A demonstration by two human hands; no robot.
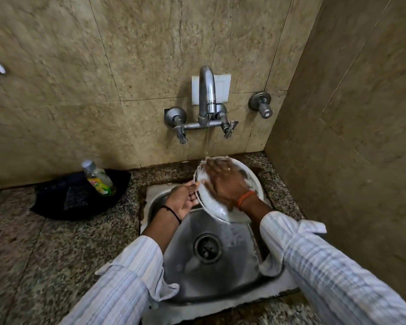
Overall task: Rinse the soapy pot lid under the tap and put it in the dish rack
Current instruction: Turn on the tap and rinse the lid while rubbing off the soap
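Tilting under a thin stream from the tap (207,95), the soapy pot lid (223,198) sits above the steel sink (220,273). The left hand (182,202) has its grip closed on the rim; the right hand (223,180) lies flat and open across it. A soap bottle (99,178) stands on the counter (33,249).

Sink (242,273): brushed steel, wet sheen. Above it, tap (208,95): dull chrome. Around it, counter (56,249): speckled polished granite. Pot lid (211,200): glossy, soap-filmed. Sleeves (333,266): striped woven cloth.
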